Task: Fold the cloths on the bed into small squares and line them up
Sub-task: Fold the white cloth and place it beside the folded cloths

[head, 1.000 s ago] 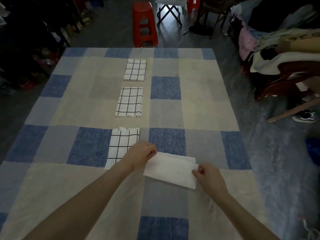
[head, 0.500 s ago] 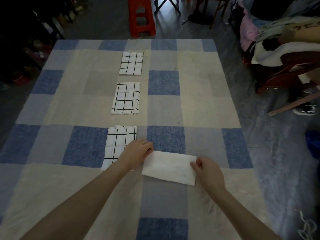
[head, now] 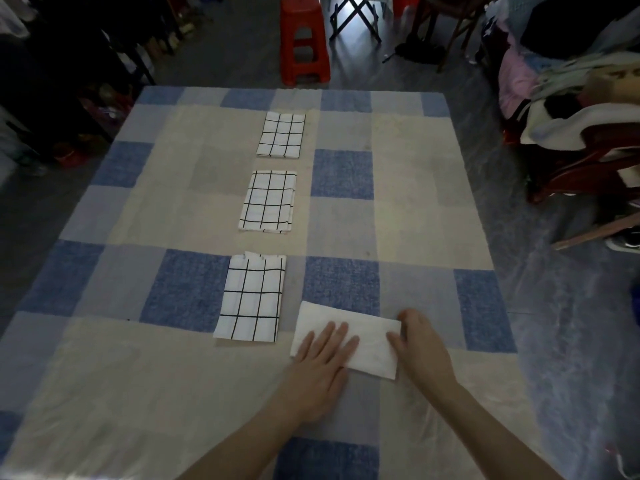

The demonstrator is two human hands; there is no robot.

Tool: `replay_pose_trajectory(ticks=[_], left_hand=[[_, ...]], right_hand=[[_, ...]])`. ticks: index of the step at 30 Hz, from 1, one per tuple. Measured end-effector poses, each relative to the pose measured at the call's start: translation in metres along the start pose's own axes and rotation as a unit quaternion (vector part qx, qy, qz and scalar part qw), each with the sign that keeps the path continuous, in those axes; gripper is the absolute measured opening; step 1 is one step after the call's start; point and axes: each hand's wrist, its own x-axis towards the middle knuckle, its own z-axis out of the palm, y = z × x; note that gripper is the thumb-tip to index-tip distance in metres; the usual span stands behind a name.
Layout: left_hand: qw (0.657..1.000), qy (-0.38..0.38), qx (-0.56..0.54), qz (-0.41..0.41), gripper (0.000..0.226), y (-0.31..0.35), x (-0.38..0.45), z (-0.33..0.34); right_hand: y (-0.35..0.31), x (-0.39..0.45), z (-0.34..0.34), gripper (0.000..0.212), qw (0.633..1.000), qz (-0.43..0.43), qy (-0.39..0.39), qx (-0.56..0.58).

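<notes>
cloth, plain white (head: 360, 336) and folded to a strip, lies on the checked bedspread (head: 415, 216) just right of the nearest grid-patterned cloth (head: 251, 303). left hand (head: 322, 362) presses it flat with straight fingers; right hand (head: 417, 344) curls round its right end. it looks light, soft and limp, so lifting that end by both corners should fold it cleanly.

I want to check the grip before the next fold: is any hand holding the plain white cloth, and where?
The right hand grips the plain white cloth at its right end. The left hand only presses flat on its left half.
</notes>
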Motion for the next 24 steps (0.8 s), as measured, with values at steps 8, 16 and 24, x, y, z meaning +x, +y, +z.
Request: replay_pose_trajectory(ticks=[8, 16, 24], left_hand=[[0.990, 0.018, 0.015, -0.142, 0.057, -0.014, 0.009, -0.004], [0.989, 0.019, 0.048, -0.137, 0.067, -0.005, 0.009, -0.009], [0.991, 0.124, 0.032, -0.031, 0.043, 0.010, -0.033, -0.009]], right_hand=[[-0.009, 0.014, -0.006, 0.012, 0.997, 0.014, -0.075, -0.022], [-0.029, 0.020, -0.018, 0.032, 0.993, 0.058, -0.097, 0.042], [-0.072, 0.040, -0.031, 0.025, 0.975, 0.002, -0.210, 0.078]])
